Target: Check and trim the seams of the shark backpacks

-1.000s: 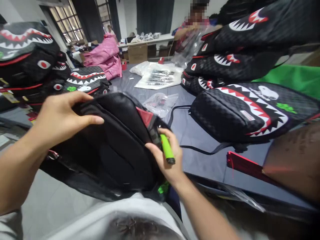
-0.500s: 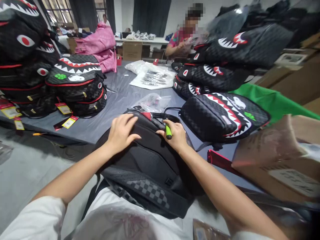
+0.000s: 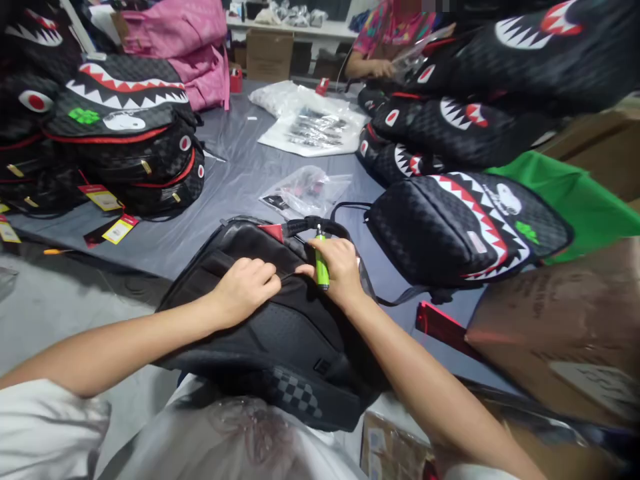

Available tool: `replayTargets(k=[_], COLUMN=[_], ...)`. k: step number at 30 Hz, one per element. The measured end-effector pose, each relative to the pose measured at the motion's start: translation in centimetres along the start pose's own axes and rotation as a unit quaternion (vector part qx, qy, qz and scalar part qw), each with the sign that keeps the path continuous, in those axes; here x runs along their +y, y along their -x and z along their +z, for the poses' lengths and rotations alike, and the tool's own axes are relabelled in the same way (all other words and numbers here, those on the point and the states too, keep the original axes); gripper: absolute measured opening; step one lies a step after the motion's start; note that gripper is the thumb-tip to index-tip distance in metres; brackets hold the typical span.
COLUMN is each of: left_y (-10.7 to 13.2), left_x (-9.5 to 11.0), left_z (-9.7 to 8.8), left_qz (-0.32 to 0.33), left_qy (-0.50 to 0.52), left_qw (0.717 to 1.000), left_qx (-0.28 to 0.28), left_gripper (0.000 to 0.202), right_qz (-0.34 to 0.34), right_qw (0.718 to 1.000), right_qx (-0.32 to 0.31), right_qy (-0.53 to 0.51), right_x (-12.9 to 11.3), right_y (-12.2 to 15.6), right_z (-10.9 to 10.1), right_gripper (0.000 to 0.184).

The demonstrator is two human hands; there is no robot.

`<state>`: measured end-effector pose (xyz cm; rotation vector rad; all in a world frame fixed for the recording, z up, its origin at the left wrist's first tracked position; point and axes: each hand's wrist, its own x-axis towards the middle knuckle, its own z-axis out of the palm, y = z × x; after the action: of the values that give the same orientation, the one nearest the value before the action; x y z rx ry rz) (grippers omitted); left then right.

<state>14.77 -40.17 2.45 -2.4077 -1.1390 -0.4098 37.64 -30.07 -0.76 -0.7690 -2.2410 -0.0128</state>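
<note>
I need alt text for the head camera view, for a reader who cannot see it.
A person's right hand holds a green lighter at the top of a black backpack, while the left hand rests curled on it. Shark-mouth backpacks lie on the grey table, and another person is at the far end.

Black backpack (image 3: 260, 333) lies back-up overhanging the table (image 3: 240, 180); green tool (image 3: 321, 268), possibly a lighter, upright atop it.

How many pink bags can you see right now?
2. Both are piled at the far left end of the table: the upper pink bag, and the lower pink bag beneath it. Others may be hidden behind the black shark-mouth backpacks.
</note>
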Motion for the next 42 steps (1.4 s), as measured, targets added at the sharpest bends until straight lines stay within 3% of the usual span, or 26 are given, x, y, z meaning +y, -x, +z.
replayTargets(k=[3, 6, 8, 12, 16, 18, 21, 25, 28, 30, 34, 39, 42], left_y=[0.7, 0.6, 0.0, -2.9, -6.1, -7.0, -6.9, -5.7, -5.5, -5.6, -5.8, -5.7, -5.9], left_x=[0.6, 0.0, -1.2, -5.2, -7.7, -7.8, -7.1, -6.0, -5.7, -5.6, -5.7, -6.0, -6.1], left_z=[0.5, 0.0, -1.0, -2.7, -0.6, 1.3, 3.0, 2.6, 2.1, 2.1, 2.6, 3.1, 3.4], left_qz=[0.0, 0.0, -0.006, -0.047, -0.06, -0.063, -0.056, -0.054, -0.065, -0.073, -0.074, -0.08, -0.087], left_qy=[-0.004, 0.036, 0.082, 0.107, 0.122, 0.114, 0.097, 0.081, 0.073, 0.071, 0.07, 0.085, 0.096], left_qw=[1.0, 0.999, 0.996, 0.988, 0.965, 0.953, 0.957, 0.968, 0.965, 0.963, 0.964, 0.967, 0.965], left_qx=[0.011, -0.009, -0.043, -0.096, -0.224, -0.272, -0.268, -0.231, -0.242, -0.249, -0.246, -0.228, -0.23], left_gripper=[0.02, 0.022, 0.027, 0.025, 0.094, 0.102, 0.11, 0.126, 0.125, 0.121, 0.1, 0.087, 0.087], right_qz=[-0.06, -0.107, -0.102, -0.038, -0.004, 0.016, 0.05, 0.101, 0.171, 0.203, 0.159, 0.133, 0.108], right_qw=[0.997, 0.993, 0.989, 0.984, 0.974, 0.968, 0.964, 0.944, 0.924, 0.925, 0.945, 0.904, 0.9], right_qx=[0.038, 0.005, -0.023, -0.019, -0.057, -0.087, -0.11, -0.145, -0.149, -0.152, -0.205, -0.33, -0.359], right_qy=[-0.003, -0.055, -0.109, -0.17, -0.217, -0.236, -0.238, -0.28, -0.309, -0.283, -0.2, -0.238, -0.22], right_x=[-2.2, -4.5, -5.4, -6.3, -7.4, -7.7, -7.4, -6.3, -5.8, -5.5, -4.5, -3.2, -3.0], right_y=[-0.2, 0.2, 0.5, 0.9, 0.6, 0.5, 0.7, 0.8, 0.2, -0.4, -2.0, -4.6, -5.8], right_z=[-0.4, -0.5, -0.2, -0.1, -1.1, -1.5, -1.9, -2.2, -1.9, -1.5, -1.6, -3.0, -3.1], right_gripper=[0.023, 0.024, 0.025, 0.024, 0.028, 0.027, 0.022, 0.034, 0.046, 0.036, 0.016, 0.028, 0.025])
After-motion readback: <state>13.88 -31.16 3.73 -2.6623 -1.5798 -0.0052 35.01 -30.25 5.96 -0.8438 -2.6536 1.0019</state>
